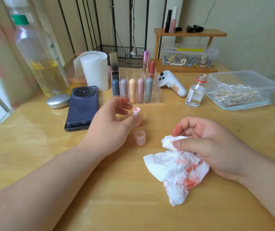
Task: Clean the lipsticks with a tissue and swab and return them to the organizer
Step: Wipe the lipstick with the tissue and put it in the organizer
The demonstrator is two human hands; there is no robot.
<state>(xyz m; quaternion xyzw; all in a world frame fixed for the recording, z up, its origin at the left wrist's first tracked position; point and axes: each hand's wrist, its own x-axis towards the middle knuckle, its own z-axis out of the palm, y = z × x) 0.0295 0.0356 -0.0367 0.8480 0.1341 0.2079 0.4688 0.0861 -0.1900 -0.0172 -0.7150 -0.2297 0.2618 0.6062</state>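
An uncapped pink lipstick (137,116) stands upright on the wooden table, and its pink cap (140,137) stands just in front of it. My left hand (111,121) is beside the lipstick with its thumb against the tube and its fingers relaxed above it. My right hand (206,142) grips a crumpled white tissue (176,169) stained red, resting on the table. Behind stands the clear acrylic organizer (156,95) with several capped lipsticks in its front row and taller ones at the back.
A box of cotton swabs (240,90) and a small clear bottle (196,93) sit at the right. A paper towel roll (95,70), two stacked phones (82,107), a silver case (58,100) and a large oil bottle (40,54) stand at the left. A white handheld device (171,84) lies beside the organizer.
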